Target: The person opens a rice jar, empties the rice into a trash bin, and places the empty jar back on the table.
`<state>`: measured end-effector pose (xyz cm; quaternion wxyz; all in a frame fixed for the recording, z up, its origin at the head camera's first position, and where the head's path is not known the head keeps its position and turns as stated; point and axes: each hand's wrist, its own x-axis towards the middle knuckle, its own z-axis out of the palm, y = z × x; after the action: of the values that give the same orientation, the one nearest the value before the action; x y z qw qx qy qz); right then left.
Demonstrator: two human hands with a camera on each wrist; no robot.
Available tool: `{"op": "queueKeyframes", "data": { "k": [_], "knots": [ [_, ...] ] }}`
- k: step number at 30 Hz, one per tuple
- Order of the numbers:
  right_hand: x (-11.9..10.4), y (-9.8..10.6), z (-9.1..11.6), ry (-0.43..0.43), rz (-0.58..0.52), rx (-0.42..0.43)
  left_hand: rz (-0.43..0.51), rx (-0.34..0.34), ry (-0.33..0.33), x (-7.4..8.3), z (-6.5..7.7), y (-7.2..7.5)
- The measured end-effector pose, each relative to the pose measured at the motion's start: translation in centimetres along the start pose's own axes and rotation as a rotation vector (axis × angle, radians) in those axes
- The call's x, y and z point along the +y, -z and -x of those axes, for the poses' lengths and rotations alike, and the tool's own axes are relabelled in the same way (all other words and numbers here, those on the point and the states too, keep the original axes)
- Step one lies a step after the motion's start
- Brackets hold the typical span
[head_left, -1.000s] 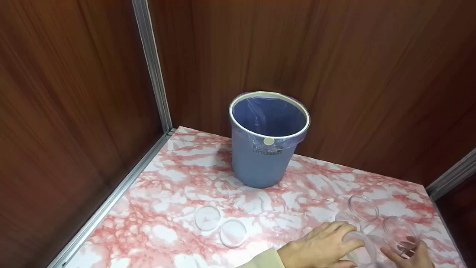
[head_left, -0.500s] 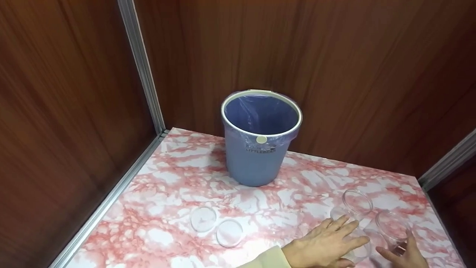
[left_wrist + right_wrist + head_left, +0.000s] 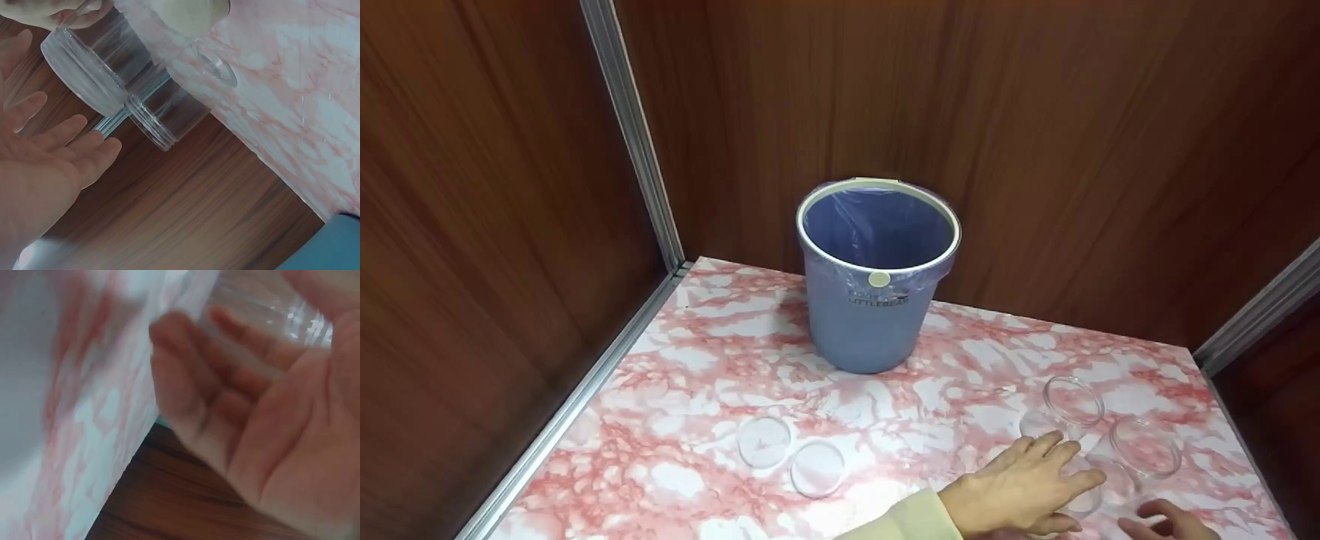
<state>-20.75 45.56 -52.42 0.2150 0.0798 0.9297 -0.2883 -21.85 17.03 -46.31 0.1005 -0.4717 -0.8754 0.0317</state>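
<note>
Several clear plastic jars stand close together at the right of the table, among them a far jar and a right-hand jar. My left hand reaches over the near-left side of this group, fingers spread and fairly straight. In the left wrist view, its fingertips are beside a clear jar with a threaded jar behind. Just nearer than the jars, my right hand has loosely bent fingers. In the right wrist view, the right palm holds nothing, and clear plastic shows behind the fingers.
Two clear round discs lie on the pink-and-white marbled table, left of the hands. A blue bin with a bag liner and pale rim stands at the back. Brown wood panels enclose the table.
My right hand has let go of the right-hand jar and drawn back toward the near edge. The left hand's fingers have straightened. The head view has shifted slightly.
</note>
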Motion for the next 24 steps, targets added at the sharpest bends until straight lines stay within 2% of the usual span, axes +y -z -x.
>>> {"op": "queueKeyframes", "data": {
  "k": [4, 10, 15, 19, 24],
  "knots": [
    [-1.5, -0.7, 0.0, 0.0, 0.019, 0.012, 0.015, -0.058, 0.006, 0.2, 0.0, -0.5],
    [-2.8, -0.7, 0.8, 0.057, 0.005, 0.041, 0.033, -0.082, 0.02, -0.1, 0.1, -1.1],
    [-3.5, -1.1, 1.1, 0.114, -0.073, -0.026, 0.071, -0.106, 0.053, -0.3, -0.4, -1.3],
    [-3.7, -1.6, 0.9, 0.198, -0.127, -0.104, 0.09, -0.102, 0.07, -0.4, -0.7, -1.7],
    [-4.5, -2.8, 0.7, 0.353, -0.178, -0.136, 0.125, -0.097, 0.081, -0.5, -0.7, -2.0]
  ]
}}
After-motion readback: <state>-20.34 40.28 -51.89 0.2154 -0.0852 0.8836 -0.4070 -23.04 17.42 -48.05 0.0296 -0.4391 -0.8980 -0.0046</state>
